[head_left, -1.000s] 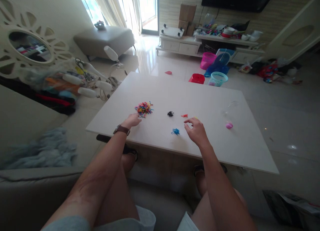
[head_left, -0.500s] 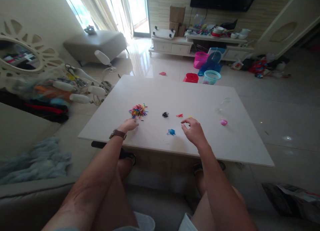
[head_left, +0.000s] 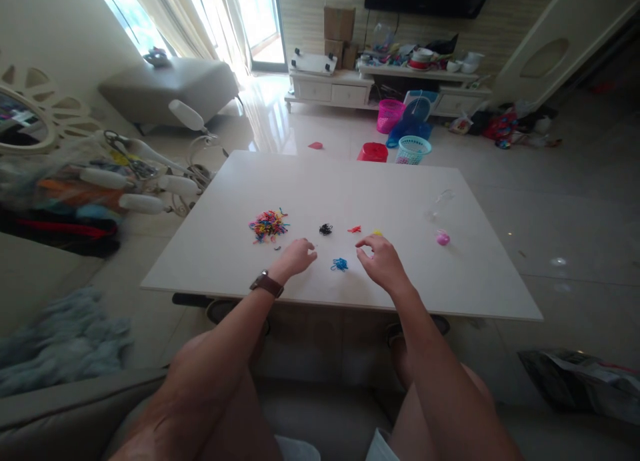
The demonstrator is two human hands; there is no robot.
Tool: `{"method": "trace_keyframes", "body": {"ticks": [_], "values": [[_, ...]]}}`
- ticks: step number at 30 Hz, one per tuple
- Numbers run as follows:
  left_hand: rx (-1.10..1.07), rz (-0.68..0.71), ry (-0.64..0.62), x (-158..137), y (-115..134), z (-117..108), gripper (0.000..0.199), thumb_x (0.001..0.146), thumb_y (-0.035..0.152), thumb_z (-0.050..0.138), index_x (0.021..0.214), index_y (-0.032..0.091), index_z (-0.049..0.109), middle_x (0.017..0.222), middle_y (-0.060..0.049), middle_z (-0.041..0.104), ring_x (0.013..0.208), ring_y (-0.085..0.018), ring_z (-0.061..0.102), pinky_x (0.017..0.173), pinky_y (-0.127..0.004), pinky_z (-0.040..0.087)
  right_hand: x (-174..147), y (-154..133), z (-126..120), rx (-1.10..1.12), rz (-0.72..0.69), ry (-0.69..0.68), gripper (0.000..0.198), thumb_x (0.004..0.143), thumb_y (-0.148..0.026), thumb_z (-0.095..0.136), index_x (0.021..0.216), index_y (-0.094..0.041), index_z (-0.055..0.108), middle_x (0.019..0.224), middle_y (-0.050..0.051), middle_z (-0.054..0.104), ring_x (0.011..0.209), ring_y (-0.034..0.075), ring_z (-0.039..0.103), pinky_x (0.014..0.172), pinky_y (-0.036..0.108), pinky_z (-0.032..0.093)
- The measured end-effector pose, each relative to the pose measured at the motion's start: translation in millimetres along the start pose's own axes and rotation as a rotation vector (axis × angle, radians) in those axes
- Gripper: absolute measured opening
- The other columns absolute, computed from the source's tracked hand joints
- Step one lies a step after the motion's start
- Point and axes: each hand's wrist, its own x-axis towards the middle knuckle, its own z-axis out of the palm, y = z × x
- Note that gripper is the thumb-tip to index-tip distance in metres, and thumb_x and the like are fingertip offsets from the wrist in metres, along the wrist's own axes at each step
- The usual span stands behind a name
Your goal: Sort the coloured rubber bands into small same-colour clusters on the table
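My left hand point(head_left: 299, 256) hovers over the white table point(head_left: 400, 194), between the mixed pile and the blue pieces. Its fingers are curled into a pinch, and anything between them is too small to make out. My right hand point(head_left: 381, 260) is open, thumb and index finger curved apart, right of the blue pieces and partly covering some yellow pieces point(head_left: 377, 233). A pile of small multicoloured loop-like pieces point(head_left: 269, 226) lies on the left. Separate small heaps are black point(head_left: 325, 229), red point(head_left: 355, 229) and blue point(head_left: 340, 264). One dark piece point(head_left: 277, 248) lies alone below the mixed pile.
On the table's right lie a pink round item point(head_left: 443, 238) and a clear plastic piece point(head_left: 443, 204). Beyond the far edge stand a red bucket point(head_left: 373, 152), a light-blue basket point(head_left: 413, 150) and a pink basket point(head_left: 390, 116). A white lamp point(head_left: 180, 184) stands left of the table.
My left hand has moved right, from the edge of the mixed pile to near the blue and black heaps. The right hand stays beside the blue heap. The view has shifted slightly.
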Motion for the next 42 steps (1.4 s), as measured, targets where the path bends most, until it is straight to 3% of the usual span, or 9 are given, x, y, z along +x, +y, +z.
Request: {"method": "trace_keyframes", "body": {"ticks": [3, 6, 15, 26, 42], "values": [[-0.002, 0.176, -0.099, -3.8, 24.2, 16.2, 0.039, 0.090, 0.031, 0.056, 0.121, 0.012, 0.072, 0.129, -0.014, 0.068, 0.120, -0.026, 0.063, 0.108, -0.034, 0.047, -0.7, -0.3, 2.8, -0.011, -0.006, -0.002, 0.013, 0.087, -0.021, 0.057, 0.089, -0.022, 0.070, 0.101, 0.008, 0.073, 0.101, 0.027, 0.065, 0.095, 0.044, 0.050], [0.037, 0.247, -0.146, -8.4, 38.2, 24.2, 0.036, 0.090, 0.030, 0.056, 0.120, 0.014, 0.071, 0.127, -0.014, 0.067, 0.120, -0.026, 0.063, 0.107, -0.035, 0.048, -1.0, -0.6, 4.2, -0.017, -0.012, -0.014, 0.014, 0.087, -0.022, 0.057, 0.089, -0.022, 0.070, 0.102, 0.008, 0.073, 0.102, 0.027, 0.065, 0.096, 0.044, 0.049], [0.126, 0.289, -0.241, -16.4, 46.5, 40.0, 0.029, 0.091, 0.030, 0.056, 0.112, 0.016, 0.068, 0.125, -0.015, 0.065, 0.114, -0.028, 0.062, 0.101, -0.039, 0.049, 0.3, 0.5, 5.1, -0.030, -0.022, -0.032, 0.015, 0.088, -0.022, 0.057, 0.091, -0.021, 0.071, 0.101, 0.009, 0.073, 0.100, 0.027, 0.064, 0.096, 0.043, 0.049], [0.130, 0.342, -0.243, -14.1, 41.5, 54.6, 0.031, 0.089, 0.031, 0.059, 0.117, 0.016, 0.062, 0.131, -0.016, 0.061, 0.119, -0.029, 0.057, 0.107, -0.043, 0.043, 1.1, -3.8, 6.9, -0.029, 0.001, -0.067, 0.015, 0.087, -0.021, 0.057, 0.092, -0.021, 0.071, 0.102, 0.009, 0.071, 0.099, 0.027, 0.063, 0.095, 0.042, 0.049], [0.114, 0.303, -0.261, -16.3, 44.2, 51.5, 0.041, 0.088, 0.030, 0.060, 0.127, 0.016, 0.057, 0.142, -0.018, 0.055, 0.128, -0.030, 0.052, 0.109, -0.043, 0.042, 0.1, -7.2, 7.9, -0.020, 0.001, -0.081, 0.013, 0.088, -0.020, 0.058, 0.090, -0.021, 0.071, 0.100, 0.008, 0.070, 0.097, 0.026, 0.062, 0.094, 0.042, 0.049]]}}
